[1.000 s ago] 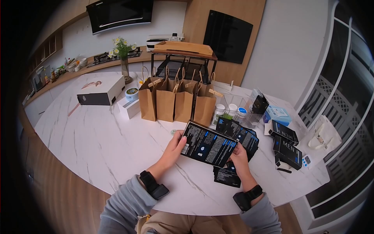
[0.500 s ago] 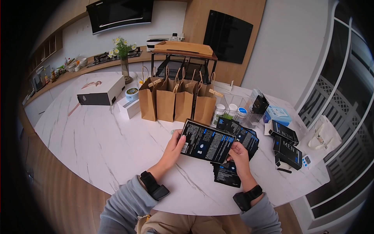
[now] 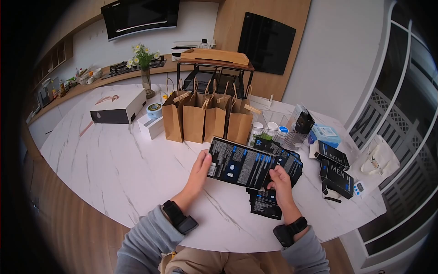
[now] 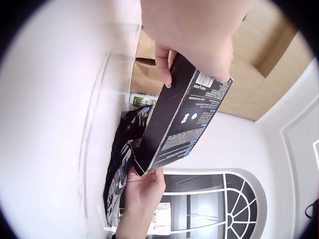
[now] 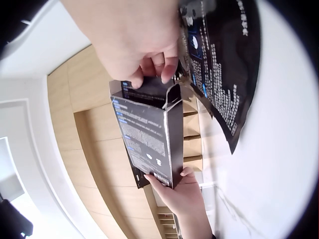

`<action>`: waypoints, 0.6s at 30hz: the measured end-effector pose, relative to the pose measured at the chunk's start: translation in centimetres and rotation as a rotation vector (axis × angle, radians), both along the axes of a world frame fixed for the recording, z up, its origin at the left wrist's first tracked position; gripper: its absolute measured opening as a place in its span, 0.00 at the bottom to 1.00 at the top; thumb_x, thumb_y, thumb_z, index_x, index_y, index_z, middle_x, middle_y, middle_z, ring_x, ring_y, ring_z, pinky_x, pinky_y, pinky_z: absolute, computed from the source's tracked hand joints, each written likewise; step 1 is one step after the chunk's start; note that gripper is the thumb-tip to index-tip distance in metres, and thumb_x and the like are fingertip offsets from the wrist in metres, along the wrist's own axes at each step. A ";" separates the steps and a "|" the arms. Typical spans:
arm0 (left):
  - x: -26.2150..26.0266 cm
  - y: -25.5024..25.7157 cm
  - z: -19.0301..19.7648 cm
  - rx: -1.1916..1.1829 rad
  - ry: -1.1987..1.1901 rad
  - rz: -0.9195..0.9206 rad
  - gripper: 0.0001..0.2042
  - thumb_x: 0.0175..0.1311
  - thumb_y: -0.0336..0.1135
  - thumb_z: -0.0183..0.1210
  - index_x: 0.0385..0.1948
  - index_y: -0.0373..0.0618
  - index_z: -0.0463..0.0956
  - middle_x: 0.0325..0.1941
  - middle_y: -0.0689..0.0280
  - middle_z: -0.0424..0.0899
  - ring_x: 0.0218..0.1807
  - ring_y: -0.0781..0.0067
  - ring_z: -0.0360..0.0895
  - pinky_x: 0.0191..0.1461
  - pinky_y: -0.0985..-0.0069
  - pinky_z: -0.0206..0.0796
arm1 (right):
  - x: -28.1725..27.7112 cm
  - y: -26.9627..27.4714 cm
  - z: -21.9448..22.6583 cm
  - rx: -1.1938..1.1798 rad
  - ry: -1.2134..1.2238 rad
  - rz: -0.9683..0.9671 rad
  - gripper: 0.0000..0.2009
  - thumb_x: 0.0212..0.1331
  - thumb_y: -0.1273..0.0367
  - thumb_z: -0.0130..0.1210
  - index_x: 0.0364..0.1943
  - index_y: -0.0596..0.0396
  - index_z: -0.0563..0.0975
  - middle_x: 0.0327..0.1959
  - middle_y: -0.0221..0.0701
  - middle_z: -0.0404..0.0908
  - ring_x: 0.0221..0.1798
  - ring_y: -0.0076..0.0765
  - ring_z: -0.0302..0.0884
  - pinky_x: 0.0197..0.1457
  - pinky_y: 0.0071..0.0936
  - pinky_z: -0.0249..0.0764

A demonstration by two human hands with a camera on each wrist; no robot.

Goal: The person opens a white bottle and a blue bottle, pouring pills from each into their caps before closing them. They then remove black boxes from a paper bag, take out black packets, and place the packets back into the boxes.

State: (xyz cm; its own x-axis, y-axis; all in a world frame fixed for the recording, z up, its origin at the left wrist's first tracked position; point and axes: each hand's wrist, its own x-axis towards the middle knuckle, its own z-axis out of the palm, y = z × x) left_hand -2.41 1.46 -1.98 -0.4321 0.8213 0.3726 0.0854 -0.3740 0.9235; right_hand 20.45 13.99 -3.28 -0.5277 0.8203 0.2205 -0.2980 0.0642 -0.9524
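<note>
Desk (image 3: 114, 178): white, marbled, carries everything below. Row of brown paper bags (image 3: 194, 121) stands on it, beyond the hands.

Black pouches (image 3: 267, 204) lie in a fanned pile, right of centre, under and around the right hand in the head view. Two MEN boxes (image 3: 336, 177) lie farther right, well apart from both hands.

Carton (image 3: 237, 163): black, held up off the desk between the two hands, in front of the bags; its right end overlaps the pile in the head view. Long axis runs left to right, right end slanted a bit toward the person. Printed face up toward the person.

Left hand (image 3: 197, 172): clamped on the carton's left end, thumb on the printed face, fingers on the narrow side.

Right hand (image 3: 282, 181): at the other end, fingers curled close together at the mouth. Can't tell whether they pinch the edge or only touch it.

Key relation: the open end points at the right hand, so that's the nearer one; left is at the opposite end. Small end flap (image 5: 173, 94) stands out from the mouth, just beside the right fingertips.
</note>
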 end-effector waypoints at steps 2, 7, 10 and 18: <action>0.0 0.1 0.2 0.005 -0.266 0.025 0.18 0.68 0.49 0.36 0.42 0.45 0.68 0.36 0.71 0.72 0.38 0.84 0.67 0.43 0.84 0.60 | 0.4 -0.2 0.8 -0.058 0.011 -0.068 0.04 0.61 0.67 0.47 0.32 0.49 0.69 0.22 0.18 0.67 0.23 0.13 0.66 0.22 0.11 0.62; -1.4 0.3 -0.4 -0.039 -0.514 -0.075 0.21 0.66 0.54 0.36 0.41 0.48 0.69 0.29 0.73 0.77 0.27 0.85 0.71 0.25 0.84 0.60 | 0.6 0.5 0.5 -0.179 0.143 -0.374 0.04 0.61 0.64 0.47 0.36 0.46 0.69 0.30 0.16 0.74 0.29 0.12 0.72 0.26 0.09 0.66; -1.3 0.3 -0.2 0.004 -0.731 -0.031 0.19 0.65 0.54 0.39 0.38 0.49 0.70 0.27 0.72 0.78 0.21 0.82 0.71 0.20 0.84 0.59 | 1.1 0.5 0.7 -0.231 0.208 -0.392 0.07 0.60 0.63 0.48 0.40 0.45 0.68 0.34 0.18 0.75 0.35 0.17 0.73 0.38 0.23 0.66; -2.1 0.3 -0.9 0.063 -0.891 -0.168 0.19 0.64 0.54 0.40 0.40 0.49 0.71 0.32 0.70 0.79 0.29 0.80 0.75 0.26 0.82 0.66 | 1.7 1.8 -0.2 -0.307 0.329 -0.376 0.08 0.60 0.62 0.47 0.37 0.48 0.65 0.34 0.27 0.76 0.30 0.31 0.75 0.28 0.22 0.67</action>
